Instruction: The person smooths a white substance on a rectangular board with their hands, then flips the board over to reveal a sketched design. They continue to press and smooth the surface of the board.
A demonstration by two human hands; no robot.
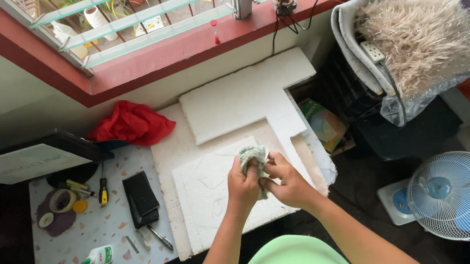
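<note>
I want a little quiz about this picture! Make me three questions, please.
1. True or false: both hands hold the crumpled cloth.
2. What lies under the hands: A) white foam boards, B) a metal tray, C) a carpet?
3. What colour is the rag by the wall?

Key:
1. True: the left hand and right hand grip it together.
2. A.
3. Red.

My left hand (243, 183) and right hand (286, 183) meet, fingers curled closed. Both forearms extend forward, wrists touching, knuckles upward.
</note>
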